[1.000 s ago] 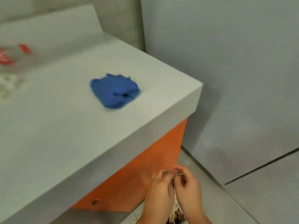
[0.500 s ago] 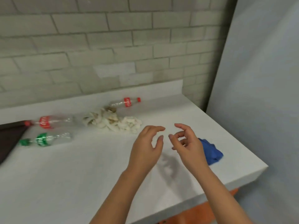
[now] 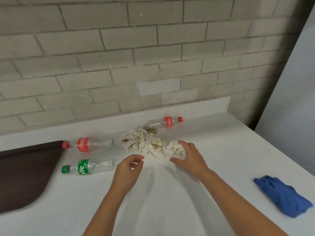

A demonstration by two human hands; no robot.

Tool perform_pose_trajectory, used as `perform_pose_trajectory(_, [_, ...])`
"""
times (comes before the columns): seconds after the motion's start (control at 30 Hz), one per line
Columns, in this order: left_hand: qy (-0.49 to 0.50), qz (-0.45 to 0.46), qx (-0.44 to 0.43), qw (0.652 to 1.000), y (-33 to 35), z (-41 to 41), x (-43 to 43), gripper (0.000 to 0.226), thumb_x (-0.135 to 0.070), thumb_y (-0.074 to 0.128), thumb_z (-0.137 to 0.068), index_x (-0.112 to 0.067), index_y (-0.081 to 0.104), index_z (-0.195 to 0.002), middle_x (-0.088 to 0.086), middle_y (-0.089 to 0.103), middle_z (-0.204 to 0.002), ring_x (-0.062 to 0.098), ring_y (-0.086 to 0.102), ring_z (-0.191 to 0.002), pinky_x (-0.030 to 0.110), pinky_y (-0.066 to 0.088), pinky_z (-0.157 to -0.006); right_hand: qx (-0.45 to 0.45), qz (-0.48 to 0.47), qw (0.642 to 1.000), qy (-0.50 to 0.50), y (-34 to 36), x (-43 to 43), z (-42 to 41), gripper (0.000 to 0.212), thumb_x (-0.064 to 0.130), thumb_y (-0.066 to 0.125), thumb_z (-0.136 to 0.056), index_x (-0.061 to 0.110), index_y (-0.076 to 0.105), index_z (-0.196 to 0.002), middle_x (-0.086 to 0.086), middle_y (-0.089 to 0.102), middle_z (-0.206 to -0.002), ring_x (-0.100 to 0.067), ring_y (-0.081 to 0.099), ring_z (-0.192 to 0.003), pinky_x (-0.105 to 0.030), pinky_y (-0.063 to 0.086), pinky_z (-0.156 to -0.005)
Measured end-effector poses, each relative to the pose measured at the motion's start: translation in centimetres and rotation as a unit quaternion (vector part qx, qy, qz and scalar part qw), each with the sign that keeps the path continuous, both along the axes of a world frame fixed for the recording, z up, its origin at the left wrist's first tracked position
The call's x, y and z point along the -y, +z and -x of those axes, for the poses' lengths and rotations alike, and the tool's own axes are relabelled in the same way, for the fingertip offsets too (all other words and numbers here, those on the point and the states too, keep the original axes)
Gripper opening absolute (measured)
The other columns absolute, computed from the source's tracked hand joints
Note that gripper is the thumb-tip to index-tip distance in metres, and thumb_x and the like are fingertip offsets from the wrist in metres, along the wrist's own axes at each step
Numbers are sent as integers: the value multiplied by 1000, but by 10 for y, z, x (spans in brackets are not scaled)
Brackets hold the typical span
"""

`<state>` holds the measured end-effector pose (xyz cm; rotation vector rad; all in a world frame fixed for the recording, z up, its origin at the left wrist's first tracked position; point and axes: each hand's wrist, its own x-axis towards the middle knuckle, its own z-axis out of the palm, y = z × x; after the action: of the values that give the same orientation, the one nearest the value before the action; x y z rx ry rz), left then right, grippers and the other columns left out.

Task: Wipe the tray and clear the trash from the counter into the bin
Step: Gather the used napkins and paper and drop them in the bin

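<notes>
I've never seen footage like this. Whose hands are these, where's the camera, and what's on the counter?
No machine: a person wears one camera on the head, looking down at their bare left hand and right hand. On the white counter lie a heap of crumpled white paper napkins, two clear plastic Coca-Cola bottles with red labels, a clear Sprite bottle with a green label, a dark brown tray on the left and a blue cloth on the right. The right hand grips the heap's right end; the left hand holds nothing.

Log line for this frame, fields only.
right hand grips tissue pile | left hand empty, near pile | blue cloth lies on counter | tray partly in view
</notes>
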<state>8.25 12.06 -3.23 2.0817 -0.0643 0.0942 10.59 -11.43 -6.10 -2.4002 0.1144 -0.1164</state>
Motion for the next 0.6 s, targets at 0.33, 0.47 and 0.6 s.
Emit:
perform_pose_trajectory(0.33, [58, -35, -30, 997, -6, -67, -2, 35, -24, 69, -84, -19, 59, -117, 1, 53, -117, 14, 54, -93, 21, 42, -76, 21, 201, 976, 75, -54, -3, -62, 58, 65, 44, -84, 32, 51, -131, -7, 35, -146, -35, 32, -136, -50, 30, -106])
perform_pose_trajectory(0.47, [81, -80, -30, 993, 5, -110, 9, 47, -32, 67, -84, -19, 52, -126, 7, 46, -124, 11, 52, -85, 16, 39, -73, 154, 128, 977, 80, -68, 2, -71, 28, 37, 43, -88, 17, 63, -82, 0, 60, -81, -21, 57, -73, -29, 46, -63])
perform_pose_trajectory(0.6, [46, -164, -89, 981, -3, -157, 20, 70, -54, 66, -77, -30, 40, -137, 8, 37, -139, 27, 45, -124, 36, 41, -101, 110, -40, 993, 9, -55, 9, -73, 14, 26, 49, -95, 19, 50, -83, 4, 54, -72, -11, 53, -65, -26, 38, -57])
